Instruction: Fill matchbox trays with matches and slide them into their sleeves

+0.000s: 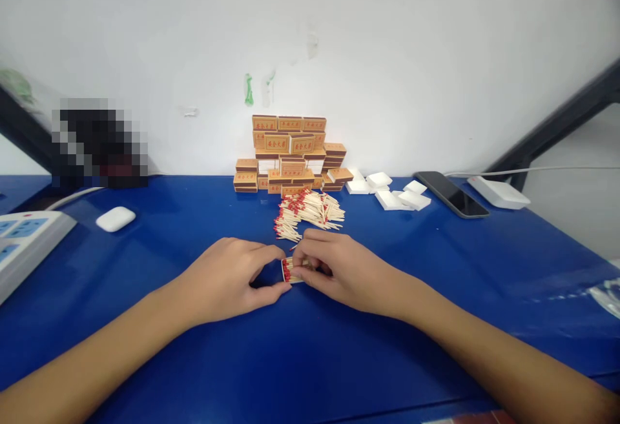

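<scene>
On the blue table in front of me lies a small white matchbox tray (283,272) with red-headed matches (289,270) in it. My left hand (235,279) grips the tray's left end between thumb and forefinger. Over its right part, my right hand (339,266) has its fingertips pinched together at the matches, hiding that side of the tray. Just beyond my hands is a loose pile of matches (314,210), most with red heads turned left.
Behind the pile, orange-brown matchboxes (293,169) are stacked against the wall. White trays (387,200), a phone (450,195) and a white device (498,193) lie to the right. Left are a white earbud case (115,219) and a power strip (43,233).
</scene>
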The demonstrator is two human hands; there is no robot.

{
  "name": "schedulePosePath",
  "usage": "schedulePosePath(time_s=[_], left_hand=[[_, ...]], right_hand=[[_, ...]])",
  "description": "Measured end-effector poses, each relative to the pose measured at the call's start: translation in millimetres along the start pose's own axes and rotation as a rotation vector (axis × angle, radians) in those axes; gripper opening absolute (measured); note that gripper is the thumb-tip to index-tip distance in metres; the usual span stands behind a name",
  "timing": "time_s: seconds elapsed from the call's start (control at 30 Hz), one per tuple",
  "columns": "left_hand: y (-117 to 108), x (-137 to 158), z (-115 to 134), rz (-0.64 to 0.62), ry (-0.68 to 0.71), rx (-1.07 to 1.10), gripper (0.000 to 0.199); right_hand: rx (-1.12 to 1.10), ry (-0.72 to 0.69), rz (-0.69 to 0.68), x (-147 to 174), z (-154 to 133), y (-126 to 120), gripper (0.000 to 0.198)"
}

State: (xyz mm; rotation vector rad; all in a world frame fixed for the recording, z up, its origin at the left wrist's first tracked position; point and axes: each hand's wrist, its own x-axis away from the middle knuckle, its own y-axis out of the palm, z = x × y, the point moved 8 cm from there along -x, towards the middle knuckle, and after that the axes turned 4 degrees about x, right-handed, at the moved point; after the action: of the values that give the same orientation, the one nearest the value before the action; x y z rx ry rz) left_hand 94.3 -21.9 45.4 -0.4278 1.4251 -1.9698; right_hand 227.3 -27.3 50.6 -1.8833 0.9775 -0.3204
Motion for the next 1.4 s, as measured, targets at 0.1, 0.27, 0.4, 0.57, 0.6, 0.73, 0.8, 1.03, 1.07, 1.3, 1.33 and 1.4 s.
schedulePosePath(time_s=[0.1,0.27,0.4,0.57,0.6,0.73,0.8,1.03,1.07,1.3,1.33,1.4], left_hand=[[-0.2,0.1,0.4,0.002,0.006,0.001,0.022],[1.0,-1.0,-1.8,0.01,0.004,0.002,0.024],[-1.4,-0.9,-2.1,0.053,0.022,0.007,0.029],[-2.5,-0.4,-3.1,0.067,0.007,-0.012,0.029],[-1.5,-0.7,-3.1,0.053,0.004,-0.014,0.029],[0.7,-2.4,-3.1,0.022,-0.013,-0.008,0.029],[0.8,-2.6,-3.5,0.019,-0.024,-0.003,0.029],[-0.7,-0.6,-3.0,0.047,-0.003,-0.015,0.028],[-0.5,-0.5,-2.6,0.046,0.002,-0.017,0.028],[-0.4,1.2,1.1,0.039,0.031,0.007,0.028],[-0.7,1.8,2.1,0.04,0.04,0.016,0.027],[-1.2,2.6,4.2,0.042,0.058,0.028,0.026]], right_hand=[[-0.028,-0.038,-0.04,1.8,-3.3,-0.4,0.013],[0.031,-0.049,0.042,1.7,1.3,-14.4,0.015],[0.121,-0.024,0.183,0.5,10.9,-33.8,0.012],[0.052,-0.015,0.096,0.8,8.2,-29.1,0.014],[0.055,-0.022,0.074,1.1,5.5,-25.8,0.017],[0.1,-0.038,0.032,2.1,-0.8,-17.6,0.02],[0.097,-0.033,0.02,2.4,0.1,-16.7,0.018],[0.086,-0.027,0.068,1.0,5.6,-12.5,0.007],[0.09,-0.025,0.083,0.4,6.3,-11.8,0.007],[0.146,0.034,0.215,-1.8,20.4,-23.7,0.01],[0.16,0.054,0.222,-2.5,23.9,-24.2,0.011],[0.172,0.102,0.243,-5.0,30.8,-23.0,0.01]])
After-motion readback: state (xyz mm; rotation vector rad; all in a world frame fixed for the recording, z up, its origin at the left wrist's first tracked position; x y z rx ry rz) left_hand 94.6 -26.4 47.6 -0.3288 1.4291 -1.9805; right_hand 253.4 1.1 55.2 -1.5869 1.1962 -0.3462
